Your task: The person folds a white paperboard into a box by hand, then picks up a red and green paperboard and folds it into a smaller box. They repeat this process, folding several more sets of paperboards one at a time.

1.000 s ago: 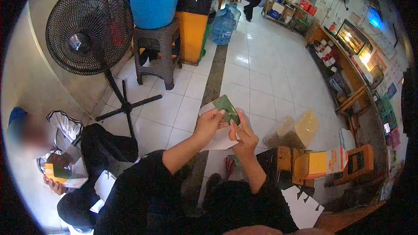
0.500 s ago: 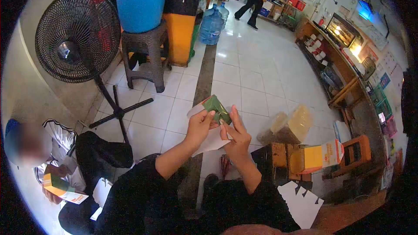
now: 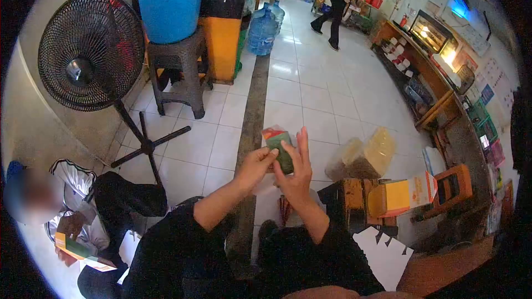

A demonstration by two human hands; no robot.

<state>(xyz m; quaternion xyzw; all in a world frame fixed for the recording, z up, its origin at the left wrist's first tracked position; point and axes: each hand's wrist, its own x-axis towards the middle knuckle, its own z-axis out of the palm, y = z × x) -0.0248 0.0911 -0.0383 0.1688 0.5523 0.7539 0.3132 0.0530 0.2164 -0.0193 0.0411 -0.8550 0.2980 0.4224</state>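
Observation:
Near the middle of the view, a green, red and white piece of card (image 3: pixel 285 158) is held between both hands. My left hand (image 3: pixel 256 166) pinches its left edge between thumb and fingers. On its right side, my right hand (image 3: pixel 297 174) presses the card with thumb and fingers, one finger pointing up. Part of the card lies hidden behind the fingers. To the right, an orange, yellow and white carton (image 3: pixel 396 196) stands on a wooden stool. White cut card sheets (image 3: pixel 385 257) with notched edges lie by my right thigh.
At the left, a seated person (image 3: pixel 83 205) holds a similar carton (image 3: pixel 83 252). Behind are a black fan (image 3: pixel 91 50), a blue container (image 3: pixel 169 5) on a stool and water bottles (image 3: pixel 262 32). Clear bags (image 3: pixel 366 155) stand right of my hands. Another person (image 3: pixel 334 8) walks at the back.
The card in my hands has turned more upright and looks more folded. The view has shifted slightly, and the far person has moved a step nearer.

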